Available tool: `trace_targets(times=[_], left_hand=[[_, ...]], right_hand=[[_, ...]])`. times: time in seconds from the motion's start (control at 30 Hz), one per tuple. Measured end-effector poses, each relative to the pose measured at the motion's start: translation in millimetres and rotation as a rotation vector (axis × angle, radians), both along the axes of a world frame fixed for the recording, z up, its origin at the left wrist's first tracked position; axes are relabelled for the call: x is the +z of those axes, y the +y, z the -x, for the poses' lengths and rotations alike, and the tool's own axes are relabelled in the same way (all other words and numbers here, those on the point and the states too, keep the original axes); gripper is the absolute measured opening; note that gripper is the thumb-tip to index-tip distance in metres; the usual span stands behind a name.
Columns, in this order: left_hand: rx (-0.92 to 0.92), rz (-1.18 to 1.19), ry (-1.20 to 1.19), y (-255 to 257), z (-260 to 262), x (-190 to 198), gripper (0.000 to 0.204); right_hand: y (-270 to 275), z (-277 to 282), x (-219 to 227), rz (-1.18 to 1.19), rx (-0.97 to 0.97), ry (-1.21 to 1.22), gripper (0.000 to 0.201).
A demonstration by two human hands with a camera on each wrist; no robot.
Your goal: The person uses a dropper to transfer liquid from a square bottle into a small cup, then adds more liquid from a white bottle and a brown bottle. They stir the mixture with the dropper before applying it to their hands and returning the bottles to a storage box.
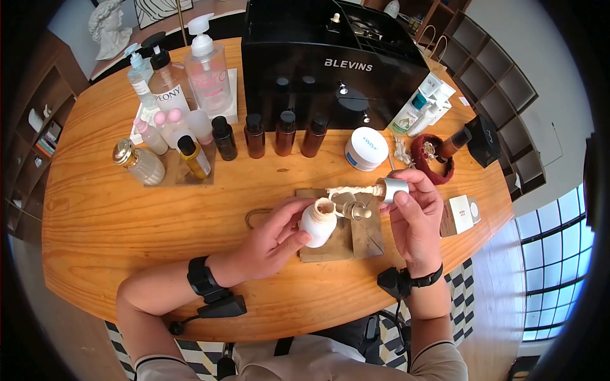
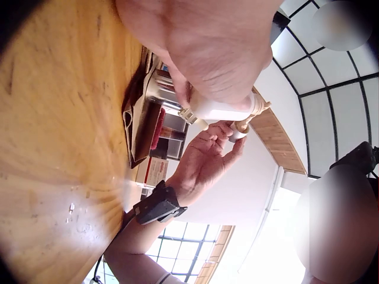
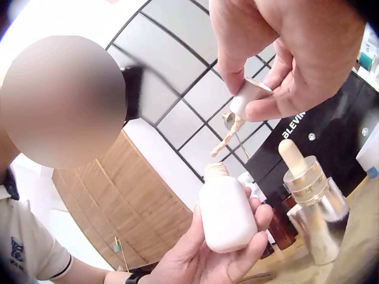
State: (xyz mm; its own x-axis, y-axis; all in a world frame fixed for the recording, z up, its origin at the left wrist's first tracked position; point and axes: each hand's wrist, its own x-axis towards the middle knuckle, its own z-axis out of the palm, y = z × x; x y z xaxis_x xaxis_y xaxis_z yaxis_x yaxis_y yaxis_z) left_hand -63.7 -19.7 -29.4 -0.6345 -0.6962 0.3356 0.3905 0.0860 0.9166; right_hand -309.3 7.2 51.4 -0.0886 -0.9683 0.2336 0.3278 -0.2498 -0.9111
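Two hands are working above the wooden table [image 1: 127, 216], one container between them. The left hand [image 1: 270, 244] is gripping one open white bottle [image 1: 319, 223], thumb and fingers curling around its body; its mouth is facing upward, beige residue coating the neck. The right hand [image 1: 416, 216] is pinching one silver cap [image 1: 394, 190] between thumb and fingers. From this cap one applicator stick [image 1: 356, 190], thickly coated in beige, is extending sideways, its tip hovering near the bottle's mouth without touching it.

One dropper bottle [image 3: 317, 213] is standing just beside the white bottle, over one brown paper bag [image 1: 365, 244].

Beyond the hands, four small dark bottles [image 1: 285, 134] are standing in a row before one black case [image 1: 330, 70] lettered BLEVINS. To their right, one round white jar [image 1: 366, 149] is resting near one dark red bowl [image 1: 445, 174]. At the left, three large pump bottles [image 1: 210, 79] are standing behind three pink-capped bottles [image 1: 175, 120], while one gold-capped jar [image 1: 141, 164] is sitting nearer the table's left edge.
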Motion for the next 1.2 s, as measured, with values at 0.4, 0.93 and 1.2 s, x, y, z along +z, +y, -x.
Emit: trace_targets(times=[0.4, 0.93, 1.2], left_hand=[[0.036, 0.027, -0.018, 1, 1, 3, 0.050], [0.038, 0.097, -0.060, -1, 1, -2, 0.056], [0.029, 0.088, -0.058, -1, 2, -5, 0.056]], right_hand=[[6, -12, -4, -0.052, 0.134, -0.025, 0.027], [8, -14, 2, -0.051, 0.167, 0.051, 0.027], [8, -13, 1, -0.068, 0.187, 0.067, 0.028]])
